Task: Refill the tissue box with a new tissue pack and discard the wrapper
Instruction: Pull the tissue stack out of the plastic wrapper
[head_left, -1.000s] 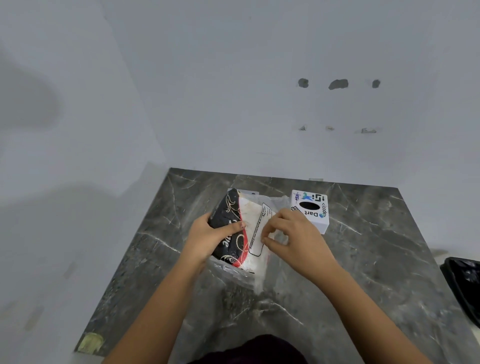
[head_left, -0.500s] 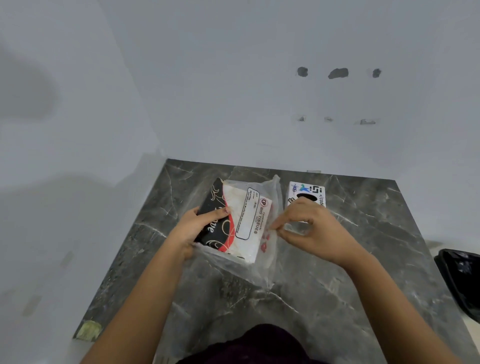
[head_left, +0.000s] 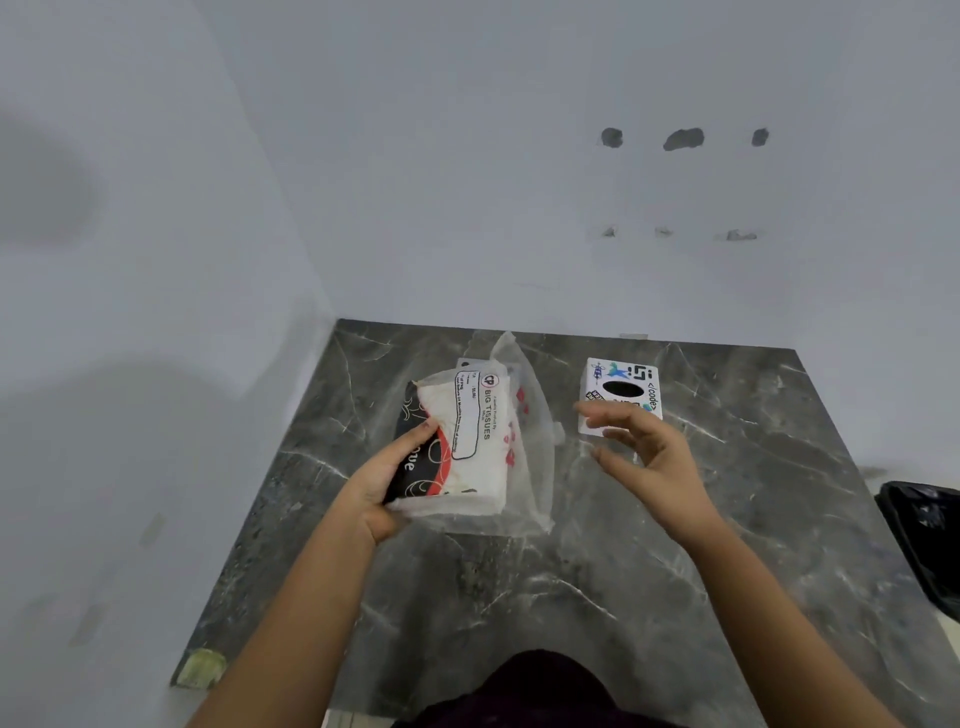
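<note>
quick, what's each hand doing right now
Left hand: closed on the tissue pack, holding it.
Right hand: open, holding nothing, in front of the tissue box.

A single head-worn camera looks forward and steeply down from above the near edge of the marble table (head_left: 597, 597), facing the far edge and the pale wall (head_left: 467, 182) behind. It sits close, so both forearms rise from the bottom of the wide, bowed view. The table's far left corner meets the wall corner.
</note>
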